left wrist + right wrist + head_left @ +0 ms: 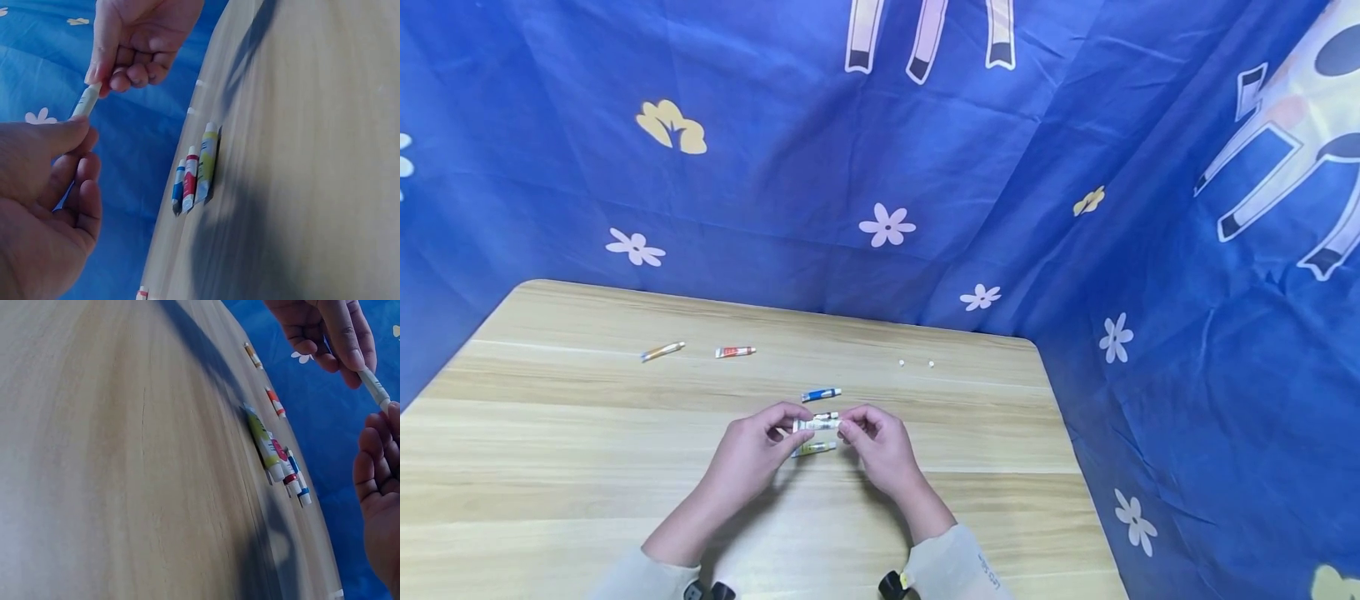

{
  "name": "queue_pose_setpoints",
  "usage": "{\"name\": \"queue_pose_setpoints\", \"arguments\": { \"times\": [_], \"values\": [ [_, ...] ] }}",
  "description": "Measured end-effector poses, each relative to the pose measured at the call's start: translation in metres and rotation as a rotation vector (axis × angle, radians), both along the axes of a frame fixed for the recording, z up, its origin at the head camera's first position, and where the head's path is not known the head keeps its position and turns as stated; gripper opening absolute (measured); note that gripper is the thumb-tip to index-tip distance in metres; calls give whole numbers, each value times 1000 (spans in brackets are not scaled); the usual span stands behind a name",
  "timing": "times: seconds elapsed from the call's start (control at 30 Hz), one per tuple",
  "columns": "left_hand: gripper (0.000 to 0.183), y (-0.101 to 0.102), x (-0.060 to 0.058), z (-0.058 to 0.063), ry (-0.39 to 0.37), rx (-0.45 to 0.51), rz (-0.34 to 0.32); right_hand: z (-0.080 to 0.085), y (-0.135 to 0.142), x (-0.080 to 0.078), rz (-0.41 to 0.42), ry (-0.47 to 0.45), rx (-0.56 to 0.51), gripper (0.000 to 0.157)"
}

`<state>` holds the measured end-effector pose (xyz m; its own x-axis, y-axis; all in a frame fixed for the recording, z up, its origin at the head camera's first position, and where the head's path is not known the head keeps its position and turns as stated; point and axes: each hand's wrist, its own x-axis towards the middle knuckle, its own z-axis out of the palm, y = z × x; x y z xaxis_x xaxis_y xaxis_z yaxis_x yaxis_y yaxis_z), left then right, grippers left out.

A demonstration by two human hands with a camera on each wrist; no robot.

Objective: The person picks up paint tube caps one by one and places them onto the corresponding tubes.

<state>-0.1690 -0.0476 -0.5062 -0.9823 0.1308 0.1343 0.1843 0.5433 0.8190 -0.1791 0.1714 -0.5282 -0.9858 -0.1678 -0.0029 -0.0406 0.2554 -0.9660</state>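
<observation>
A small white paint tube (817, 425) is held up between both hands above the table. My left hand (758, 450) pinches its body between thumb and fingers. At the cap end, the thumb and fingertips of my right hand (880, 446) pinch the tube (374, 387). Below the hands lie a yellow paint tube (207, 159), a red-banded one (190, 178) and a blue one (179, 186), side by side on the table. From the head view the held tube partly covers the red-banded tube. Fingertips hide most of the cap.
Farther left on the table (587, 417) lie an orange-brown tube (662, 352) and a red tube (735, 352). Two tiny white pieces, one (902, 362) left of the other (932, 363), lie toward the back right. Blue patterned cloth (775, 208) hangs behind and beside the table.
</observation>
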Motion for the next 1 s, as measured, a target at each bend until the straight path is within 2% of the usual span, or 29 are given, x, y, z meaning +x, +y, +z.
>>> {"name": "queue_pose_setpoints", "arguments": {
  "times": [0.17, 0.37, 0.5, 0.67, 0.9, 1.0],
  "values": [
    [22, 2, 3, -3, 23, -4, 9, -3, 1, 1, 9, -9, -2, 17],
    [20, 2, 2, -3, 73, -38, -19, -4, 2, 2, 7, -15, 5, 17],
    [22, 1, 2, -1, 130, -112, -36, -4, 2, 3, 15, -3, 10, 17],
    [25, 0, 4, 0, 154, -176, -48, -6, 2, 3, 34, 33, 39, 16],
    [27, -1, 8, -6, 204, -318, -39, -9, 3, 4, 64, 50, 118, 15],
    [24, -1, 9, -9, 208, -331, -27, -10, 6, 3, 70, 40, 131, 16]
  ]
}}
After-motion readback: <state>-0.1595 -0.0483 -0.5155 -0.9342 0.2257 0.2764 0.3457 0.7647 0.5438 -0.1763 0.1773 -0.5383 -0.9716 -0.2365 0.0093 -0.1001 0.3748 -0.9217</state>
